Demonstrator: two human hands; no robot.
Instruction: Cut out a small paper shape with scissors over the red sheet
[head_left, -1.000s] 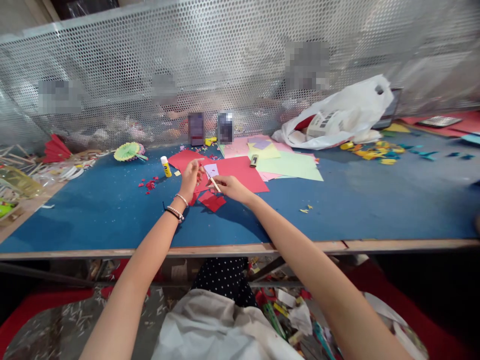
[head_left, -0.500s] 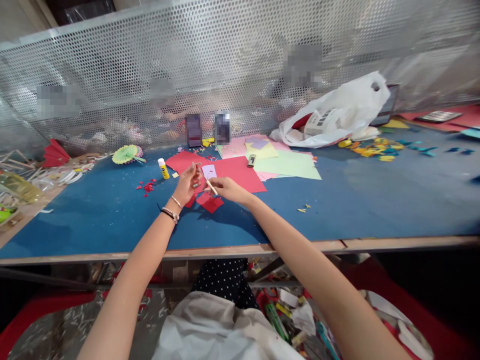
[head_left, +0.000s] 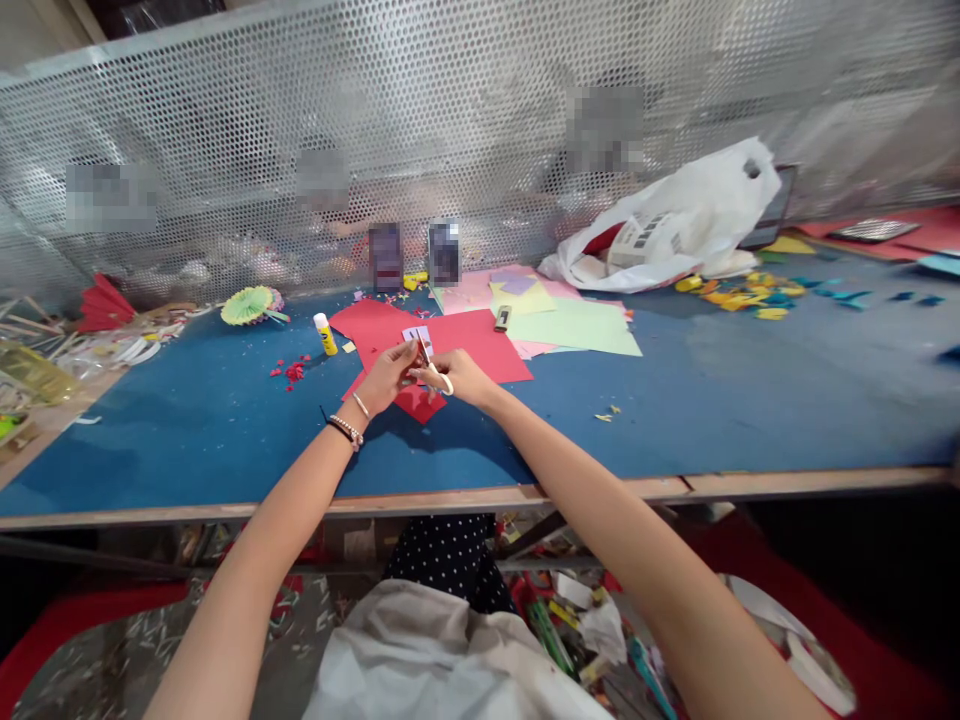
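Observation:
A pair of scissors (head_left: 444,382) with cream-white handles is in my right hand (head_left: 463,375), its blades pointing up and left. My left hand (head_left: 391,374) is closed in a pinch right beside the blades; whatever is between its fingertips is too small and hidden to name. Both hands hover close together above red paper sheets (head_left: 480,342). Just beyond the fingertips lies a small lilac paper (head_left: 411,332) with a dark mark. A smaller red paper piece (head_left: 421,404) shows below the hands.
A yellow glue stick (head_left: 325,335) stands left of the hands, near red scraps (head_left: 294,372). Pastel sheets (head_left: 577,328), a white plastic bag (head_left: 675,235) and yellow scraps (head_left: 750,295) lie rightward. Two phones (head_left: 385,258) lean against a perforated metal screen (head_left: 480,130). A green paper fan (head_left: 251,306) sits left.
My hands have come together. The right hand's scissors have turned from pointing with handle toward me to blades up by the left fingertips. The left hand has moved slightly right and nearer me.

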